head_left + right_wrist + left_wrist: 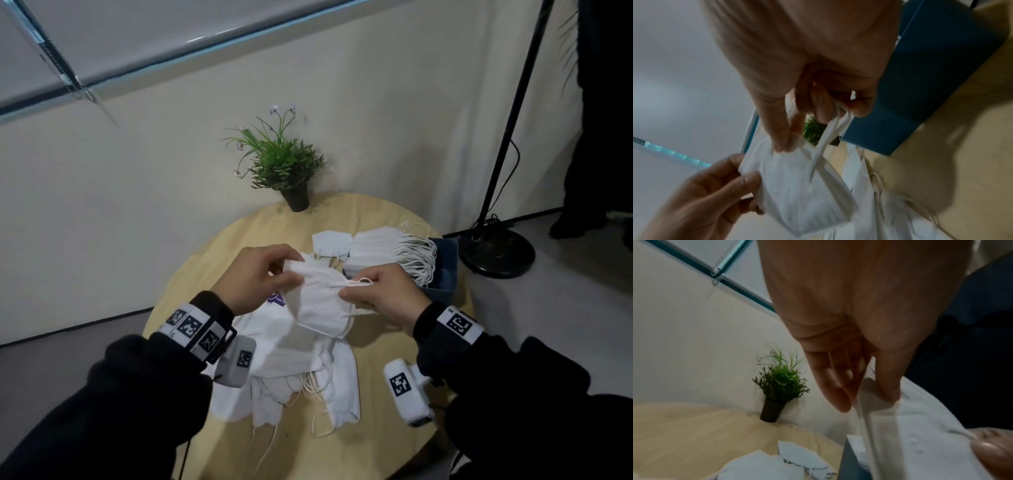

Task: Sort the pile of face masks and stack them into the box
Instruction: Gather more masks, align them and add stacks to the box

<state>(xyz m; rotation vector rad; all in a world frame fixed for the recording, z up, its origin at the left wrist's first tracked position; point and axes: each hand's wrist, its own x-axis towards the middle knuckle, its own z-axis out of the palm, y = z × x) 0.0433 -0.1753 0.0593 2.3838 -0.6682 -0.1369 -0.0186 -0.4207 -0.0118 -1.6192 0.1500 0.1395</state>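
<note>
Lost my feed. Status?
Both hands pinch one mask: left hand, right hand, mask. Box partly stacked. Pile remains. Nothing blocking.

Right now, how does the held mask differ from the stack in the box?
The held mask is a single one, lifted above the table; the stack is many masks, resting in the blue box. The left hand and right hand pinch the held mask; nothing touches the stack. The stack's ear loops fan out together to one side. Both are white.
</note>
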